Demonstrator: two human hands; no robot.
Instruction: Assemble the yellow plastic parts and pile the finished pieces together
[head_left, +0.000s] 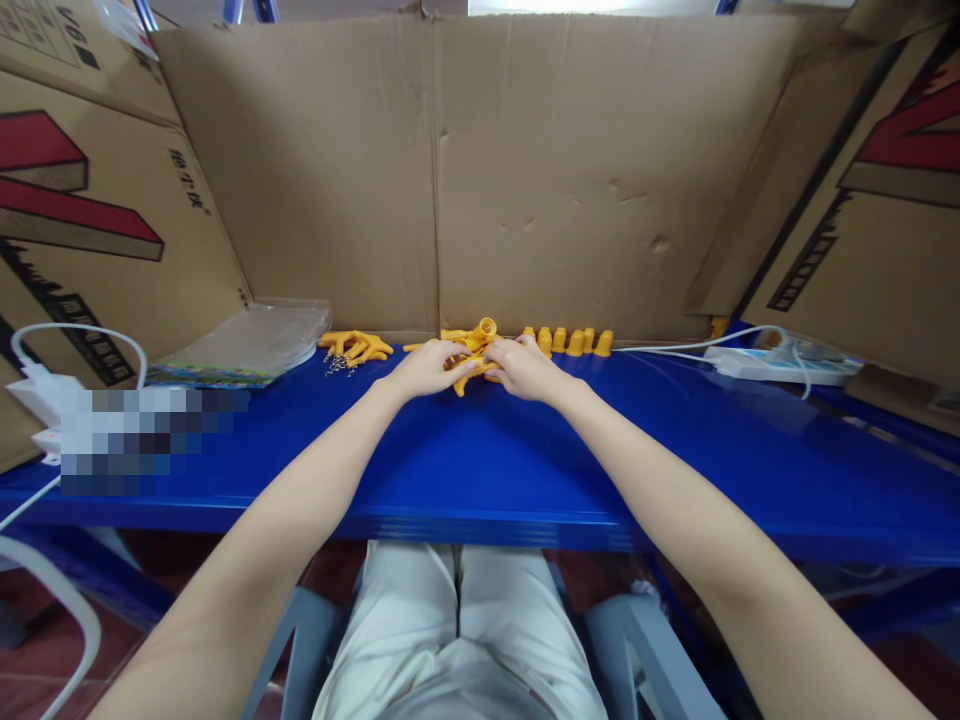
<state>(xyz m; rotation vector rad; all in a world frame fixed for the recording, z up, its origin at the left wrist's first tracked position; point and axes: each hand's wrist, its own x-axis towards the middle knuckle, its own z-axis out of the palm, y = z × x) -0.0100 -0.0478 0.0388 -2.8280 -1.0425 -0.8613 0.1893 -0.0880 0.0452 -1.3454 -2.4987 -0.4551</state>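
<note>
Both my hands are at the far side of the blue table, over a cluster of yellow plastic parts [463, 384]. My left hand [429, 368] has its fingers bent and closed on a yellow branched piece from the left. From the right, my right hand [523, 366] pinches the same cluster, its thumb and fingertips against the yellow plastic. A round hollow yellow end [487, 327] sticks up between the hands. Fingers cover much of the parts, so I cannot tell where one piece ends and another begins.
Several yellow cup-shaped pieces [576, 343] stand in a row at right. Yellow branched pieces [366, 347] lie at left with small curly metal bits [340, 364]. Clear plastic sheets [259, 335], a power strip [780, 366] and white cables flank the blue table [480, 470]. Cardboard walls [570, 170] enclose it.
</note>
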